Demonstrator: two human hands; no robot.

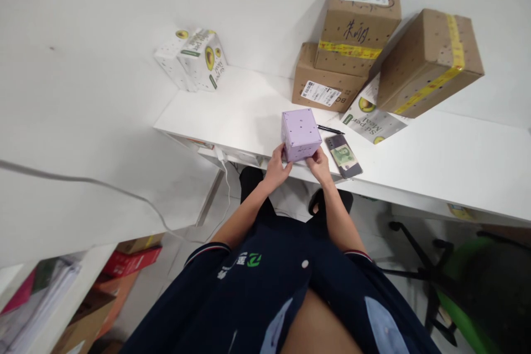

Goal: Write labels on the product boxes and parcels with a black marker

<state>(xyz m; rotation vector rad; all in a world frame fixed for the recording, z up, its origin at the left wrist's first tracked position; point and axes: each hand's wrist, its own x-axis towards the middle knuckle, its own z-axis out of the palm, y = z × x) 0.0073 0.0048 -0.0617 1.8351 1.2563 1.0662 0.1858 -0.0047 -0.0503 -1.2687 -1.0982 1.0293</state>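
A small lilac box (301, 128), closed and marked with dark specks, is between my two hands at the front edge of the white desk. My left hand (277, 168) grips its lower left corner, fingers along the side and thumb at the front. At the lower right corner, my right hand (319, 166) holds it the same way. The box's underside is hidden, so I cannot tell whether it touches the desk. Just right of the box lies a black pen (331, 130). Nearer my right hand is a phone (343, 156) with a green banknote showing on its back.
Cardboard boxes (357, 27) are stacked against the wall, with another taped carton (431, 63) leaning on a white avocado-print box (373, 113). More avocado-print boxes (194, 61) stand at the desk's left end. A white cable (227, 188) hangs below. A chair (431, 274) is at right.
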